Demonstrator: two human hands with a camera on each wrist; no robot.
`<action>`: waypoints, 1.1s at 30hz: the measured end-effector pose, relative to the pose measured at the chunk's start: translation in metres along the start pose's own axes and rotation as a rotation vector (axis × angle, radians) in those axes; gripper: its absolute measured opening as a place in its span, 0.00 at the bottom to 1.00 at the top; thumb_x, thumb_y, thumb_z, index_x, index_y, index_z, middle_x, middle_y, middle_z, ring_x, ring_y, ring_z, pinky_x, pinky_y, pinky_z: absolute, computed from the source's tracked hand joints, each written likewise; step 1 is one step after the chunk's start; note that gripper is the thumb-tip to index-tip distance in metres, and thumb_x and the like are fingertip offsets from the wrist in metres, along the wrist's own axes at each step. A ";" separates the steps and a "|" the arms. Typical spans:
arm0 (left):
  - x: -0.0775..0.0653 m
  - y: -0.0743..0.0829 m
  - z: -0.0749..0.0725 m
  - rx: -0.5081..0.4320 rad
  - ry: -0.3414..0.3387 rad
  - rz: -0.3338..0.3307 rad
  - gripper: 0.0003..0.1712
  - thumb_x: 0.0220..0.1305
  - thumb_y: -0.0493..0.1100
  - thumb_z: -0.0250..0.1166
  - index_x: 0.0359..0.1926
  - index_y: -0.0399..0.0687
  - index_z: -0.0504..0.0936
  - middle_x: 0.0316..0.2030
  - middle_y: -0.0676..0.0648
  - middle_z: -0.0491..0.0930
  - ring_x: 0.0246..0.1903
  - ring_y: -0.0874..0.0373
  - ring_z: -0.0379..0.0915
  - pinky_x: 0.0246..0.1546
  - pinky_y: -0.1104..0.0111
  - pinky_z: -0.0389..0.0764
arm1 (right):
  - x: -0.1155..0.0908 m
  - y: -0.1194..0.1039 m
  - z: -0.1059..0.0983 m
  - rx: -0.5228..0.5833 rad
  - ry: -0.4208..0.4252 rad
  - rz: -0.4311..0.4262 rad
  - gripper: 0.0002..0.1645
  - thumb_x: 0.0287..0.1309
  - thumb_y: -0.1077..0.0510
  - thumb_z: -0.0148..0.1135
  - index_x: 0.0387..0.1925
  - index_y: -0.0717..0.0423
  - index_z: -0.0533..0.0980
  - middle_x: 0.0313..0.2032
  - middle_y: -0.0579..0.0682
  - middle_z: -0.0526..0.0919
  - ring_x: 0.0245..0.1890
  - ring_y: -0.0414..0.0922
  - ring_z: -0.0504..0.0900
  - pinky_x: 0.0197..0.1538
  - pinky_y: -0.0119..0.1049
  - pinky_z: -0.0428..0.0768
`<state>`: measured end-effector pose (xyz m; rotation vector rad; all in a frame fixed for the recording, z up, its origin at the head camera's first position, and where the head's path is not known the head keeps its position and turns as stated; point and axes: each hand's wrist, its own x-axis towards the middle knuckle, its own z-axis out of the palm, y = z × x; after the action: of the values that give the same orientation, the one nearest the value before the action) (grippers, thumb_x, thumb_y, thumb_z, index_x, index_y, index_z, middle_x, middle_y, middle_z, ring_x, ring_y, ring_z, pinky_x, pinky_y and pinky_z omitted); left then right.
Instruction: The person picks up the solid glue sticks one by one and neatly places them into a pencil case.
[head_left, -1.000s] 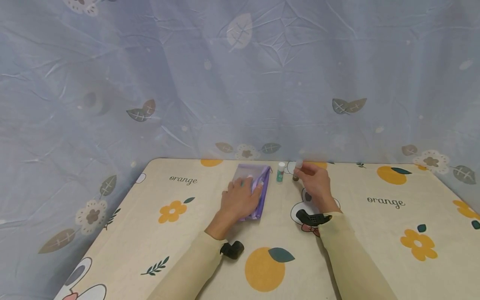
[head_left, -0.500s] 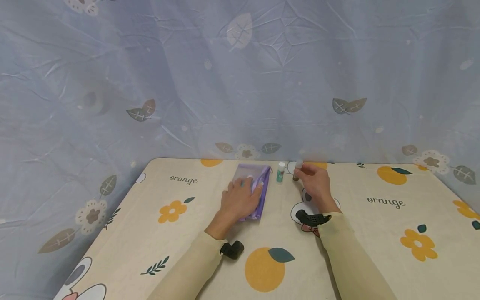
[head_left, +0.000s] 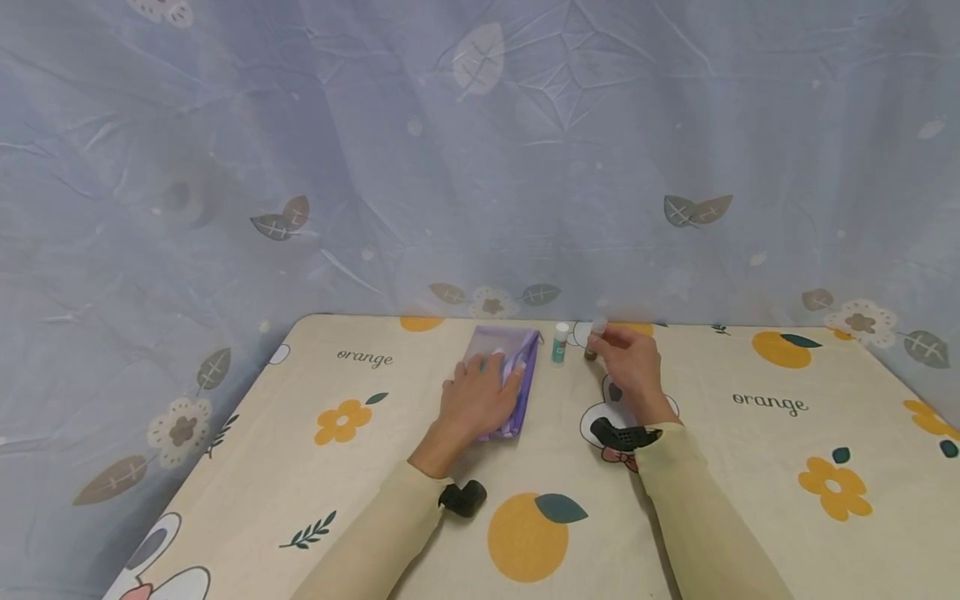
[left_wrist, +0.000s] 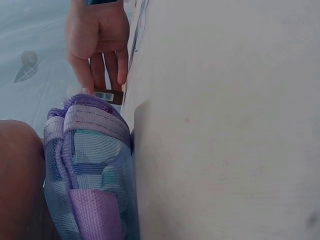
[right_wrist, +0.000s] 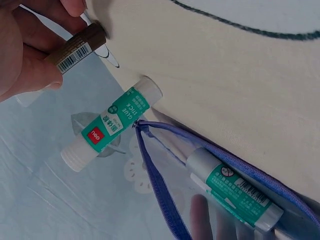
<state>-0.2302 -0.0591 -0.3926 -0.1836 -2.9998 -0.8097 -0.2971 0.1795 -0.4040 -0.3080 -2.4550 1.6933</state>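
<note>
My left hand [head_left: 478,404] rests on a purple-edged mesh zip pouch [head_left: 498,337], its fingers spread over the top. Inside the pouch, the right wrist view shows a green-and-white glue stick [right_wrist: 232,189]; other contents are blurred by the mesh. Between thumb and fingers, my right hand [head_left: 633,367] pinches a brown tube [right_wrist: 77,49] with a barcode label and a pale cap, upright at the table's far side. Another green glue stick [head_left: 560,343], white-capped, stands upright between the pouch and the brown tube.
A cream tablecloth [head_left: 420,517] printed with oranges, flowers and rabbits covers the table. Right behind the table's far edge hangs a blue-grey patterned curtain [head_left: 360,150], which also runs along the left side. Each wrist wears a black camera mount [head_left: 463,498].
</note>
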 end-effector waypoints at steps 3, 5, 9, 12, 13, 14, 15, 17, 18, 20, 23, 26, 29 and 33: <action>0.000 0.000 -0.001 0.001 -0.001 0.000 0.39 0.82 0.65 0.43 0.81 0.46 0.65 0.79 0.35 0.64 0.78 0.31 0.58 0.72 0.33 0.64 | -0.001 -0.002 0.000 0.009 0.002 -0.011 0.28 0.73 0.50 0.66 0.69 0.54 0.79 0.67 0.57 0.82 0.70 0.54 0.74 0.73 0.52 0.72; 0.000 0.000 -0.001 -0.001 0.000 0.002 0.39 0.82 0.65 0.43 0.81 0.46 0.65 0.79 0.34 0.64 0.78 0.30 0.58 0.72 0.32 0.64 | -0.002 -0.005 -0.002 0.016 0.004 -0.025 0.29 0.73 0.50 0.65 0.69 0.55 0.78 0.67 0.58 0.82 0.70 0.55 0.75 0.71 0.51 0.74; 0.000 0.001 -0.001 -0.002 0.002 0.006 0.39 0.83 0.65 0.43 0.80 0.46 0.65 0.79 0.34 0.64 0.78 0.30 0.58 0.72 0.32 0.64 | -0.004 -0.011 -0.005 0.020 0.008 -0.057 0.28 0.73 0.49 0.65 0.68 0.58 0.79 0.66 0.59 0.83 0.69 0.55 0.77 0.70 0.51 0.75; 0.000 0.000 0.000 0.001 0.001 0.007 0.39 0.83 0.65 0.43 0.81 0.46 0.65 0.79 0.34 0.64 0.78 0.30 0.58 0.72 0.32 0.64 | -0.006 -0.016 -0.007 0.025 0.010 -0.072 0.27 0.74 0.49 0.64 0.67 0.57 0.80 0.65 0.59 0.84 0.68 0.54 0.78 0.68 0.48 0.76; 0.000 0.000 0.000 0.003 0.001 0.006 0.39 0.83 0.65 0.43 0.80 0.46 0.65 0.79 0.34 0.64 0.78 0.31 0.58 0.72 0.32 0.64 | -0.006 -0.017 -0.008 0.031 0.010 -0.074 0.26 0.74 0.49 0.64 0.67 0.57 0.80 0.65 0.58 0.84 0.68 0.53 0.79 0.68 0.47 0.76; 0.000 0.000 0.000 0.003 0.001 0.006 0.39 0.83 0.65 0.43 0.80 0.46 0.65 0.79 0.35 0.64 0.77 0.31 0.58 0.72 0.32 0.64 | -0.007 -0.019 -0.008 0.036 0.011 -0.074 0.26 0.74 0.49 0.64 0.67 0.56 0.80 0.65 0.58 0.84 0.68 0.53 0.79 0.67 0.46 0.77; 0.000 0.000 0.000 0.003 0.002 0.005 0.39 0.83 0.65 0.43 0.80 0.46 0.65 0.79 0.35 0.64 0.77 0.31 0.58 0.71 0.32 0.64 | -0.008 -0.021 -0.009 0.039 0.014 -0.074 0.26 0.74 0.49 0.64 0.67 0.56 0.80 0.64 0.57 0.84 0.67 0.52 0.80 0.65 0.44 0.77; 0.000 0.000 0.001 0.003 0.003 0.004 0.39 0.82 0.65 0.43 0.80 0.46 0.65 0.78 0.35 0.64 0.77 0.31 0.59 0.71 0.32 0.64 | -0.008 -0.024 -0.009 0.044 0.020 -0.079 0.26 0.74 0.48 0.65 0.67 0.55 0.80 0.64 0.57 0.85 0.65 0.52 0.81 0.63 0.42 0.78; 0.000 0.000 0.001 0.004 0.005 0.003 0.39 0.82 0.65 0.43 0.80 0.46 0.65 0.78 0.35 0.65 0.77 0.31 0.59 0.71 0.32 0.64 | -0.009 -0.026 -0.009 0.045 0.023 -0.081 0.26 0.74 0.47 0.65 0.67 0.54 0.80 0.64 0.56 0.85 0.64 0.52 0.82 0.63 0.42 0.78; 0.000 0.000 0.001 0.002 0.006 0.002 0.39 0.82 0.65 0.43 0.80 0.46 0.65 0.78 0.35 0.65 0.76 0.31 0.59 0.71 0.32 0.64 | -0.009 -0.029 -0.010 0.043 0.030 -0.089 0.26 0.74 0.47 0.65 0.67 0.53 0.80 0.64 0.56 0.85 0.63 0.53 0.82 0.63 0.42 0.78; 0.000 0.000 0.000 0.002 0.006 0.000 0.39 0.82 0.65 0.43 0.80 0.46 0.65 0.78 0.35 0.65 0.76 0.31 0.59 0.71 0.32 0.65 | -0.011 -0.034 -0.010 0.058 0.033 -0.097 0.25 0.73 0.46 0.66 0.65 0.52 0.81 0.63 0.56 0.86 0.63 0.53 0.83 0.66 0.46 0.78; 0.000 0.000 0.000 0.001 0.004 0.000 0.39 0.82 0.65 0.43 0.80 0.46 0.65 0.78 0.35 0.64 0.77 0.31 0.59 0.71 0.32 0.64 | -0.013 -0.039 -0.011 0.080 0.032 -0.104 0.25 0.73 0.46 0.66 0.64 0.51 0.82 0.62 0.54 0.86 0.64 0.51 0.82 0.69 0.48 0.76; 0.000 0.000 0.001 -0.001 0.003 0.004 0.39 0.82 0.65 0.43 0.81 0.46 0.65 0.78 0.35 0.64 0.77 0.30 0.58 0.71 0.32 0.64 | -0.016 -0.043 -0.012 0.097 0.030 -0.115 0.24 0.73 0.45 0.67 0.63 0.50 0.83 0.62 0.53 0.86 0.64 0.49 0.82 0.68 0.46 0.76; 0.000 0.000 0.001 -0.007 0.002 0.011 0.40 0.82 0.65 0.43 0.80 0.46 0.65 0.78 0.35 0.64 0.77 0.30 0.58 0.71 0.31 0.64 | -0.018 -0.048 -0.014 0.112 0.041 -0.154 0.24 0.72 0.46 0.67 0.62 0.52 0.83 0.60 0.54 0.87 0.62 0.47 0.81 0.63 0.40 0.77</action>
<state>-0.2301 -0.0587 -0.3935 -0.1996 -2.9920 -0.8190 -0.2804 0.1713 -0.3538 -0.1347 -2.2801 1.7326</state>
